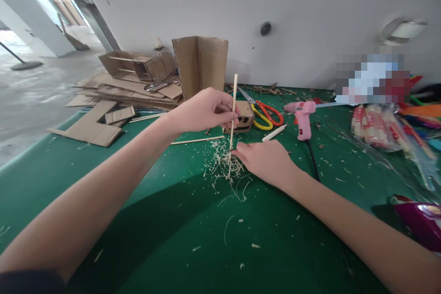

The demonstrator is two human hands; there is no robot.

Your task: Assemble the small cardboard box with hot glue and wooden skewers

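A thin pale wooden stick stands nearly upright above the green table. My left hand pinches it around its middle. Near the stick's lower end, my right hand is closed, its fingertips around something small and dark that I cannot make out. Curly wood shavings lie heaped under and around the stick's bottom. Just behind the stick sits a small cardboard box with dark cut-outs, partly hidden by my left hand.
Scissors, a white pen-like tool and a pink glue gun lie behind my right hand. Cardboard pieces are stacked back left, beside a folded cardboard panel. Plastic-wrapped packs lie at right.
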